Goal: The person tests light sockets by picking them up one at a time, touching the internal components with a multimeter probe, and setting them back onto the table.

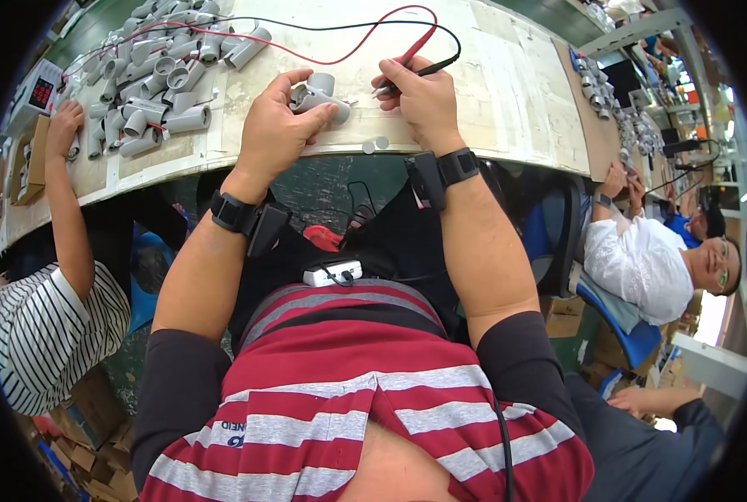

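My left hand (273, 130) is closed round a grey T-shaped plastic fitting (323, 84), with the thumb along its near side and the fingers partly hidden behind it. A thin light-coloured tip juts from the fitting's right end. To the right, my right hand (426, 99) pinches a red test probe (418, 47) and a black test probe (440, 66) together. Their tips point left toward the fitting, with a small gap between. Two small round discs (375, 145) lie on the workbench (507, 109) below my hands.
A heap of grey fittings (162, 84) covers the bench's left side. Red and black leads run over it to a meter (38, 94) with red digits. A co-worker's hand (65, 124) rests near a cardboard box (28, 163). More parts (633, 125) and another worker (641, 259) are at right.
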`<action>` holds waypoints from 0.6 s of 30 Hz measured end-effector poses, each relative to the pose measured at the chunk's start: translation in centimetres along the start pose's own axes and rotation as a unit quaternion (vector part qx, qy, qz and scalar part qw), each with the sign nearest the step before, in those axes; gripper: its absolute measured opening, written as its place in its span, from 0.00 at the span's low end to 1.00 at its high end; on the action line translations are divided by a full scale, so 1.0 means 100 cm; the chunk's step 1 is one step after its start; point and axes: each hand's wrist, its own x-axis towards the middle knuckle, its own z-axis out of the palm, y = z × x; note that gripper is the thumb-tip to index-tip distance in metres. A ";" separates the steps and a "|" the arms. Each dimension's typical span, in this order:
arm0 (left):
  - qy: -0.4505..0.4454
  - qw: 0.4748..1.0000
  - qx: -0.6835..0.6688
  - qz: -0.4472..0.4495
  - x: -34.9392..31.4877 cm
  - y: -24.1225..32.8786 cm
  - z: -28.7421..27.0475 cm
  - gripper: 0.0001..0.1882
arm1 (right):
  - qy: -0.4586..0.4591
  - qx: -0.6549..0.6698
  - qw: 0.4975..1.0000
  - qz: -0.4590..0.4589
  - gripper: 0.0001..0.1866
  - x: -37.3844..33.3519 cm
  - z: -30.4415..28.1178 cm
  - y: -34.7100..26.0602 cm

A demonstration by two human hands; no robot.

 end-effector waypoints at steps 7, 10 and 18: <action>0.022 0.997 0.006 0.070 -0.001 -0.010 0.005 0.29 | -0.005 0.019 0.999 -0.044 0.12 -0.006 0.015 0.013; 0.007 0.998 0.014 0.053 0.004 -0.010 -0.001 0.30 | -0.010 0.006 0.999 -0.045 0.11 -0.003 0.019 0.013; 0.019 0.992 0.070 0.099 -0.001 -0.016 0.000 0.31 | -0.012 -0.038 0.998 -0.057 0.10 -0.008 0.021 0.017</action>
